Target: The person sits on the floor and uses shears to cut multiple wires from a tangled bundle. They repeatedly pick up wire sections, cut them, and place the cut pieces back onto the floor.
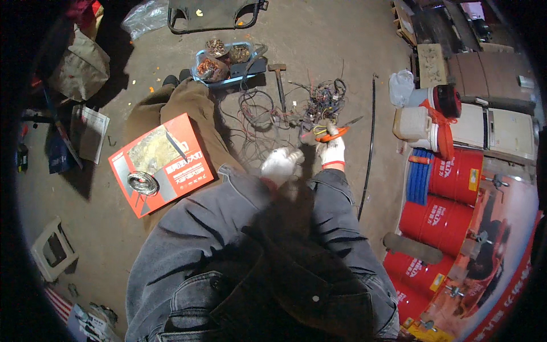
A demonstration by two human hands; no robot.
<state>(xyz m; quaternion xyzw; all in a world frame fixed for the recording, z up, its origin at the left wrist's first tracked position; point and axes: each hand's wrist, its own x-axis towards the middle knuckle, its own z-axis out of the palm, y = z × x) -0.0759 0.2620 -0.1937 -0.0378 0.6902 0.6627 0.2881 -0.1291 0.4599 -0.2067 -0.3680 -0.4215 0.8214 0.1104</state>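
My right hand (332, 154), in a white glove, is closed round orange-handled scissors (331, 135), whose dark pointed blade angles off to the right. Close on its left, my gloved left hand (279, 166) has its fingers curled in; what they may grip is too small to make out. Just beyond both hands lies a dense tangle of thin electrical wires (326, 102), with some yellow wire near the scissors. Looser dark wires (256, 111) spread over the floor to the left. A hammer (281, 91) lies between the two heaps, head pointing away.
A red box (188, 151) rests on my left leg, carrying a coil of silvery wire (142, 183). Behind the wires stands a blue basket (219, 84) with filled bags. A black rod (372, 125) lies right, before white jugs (411, 124) and a blue hose coil (419, 176).
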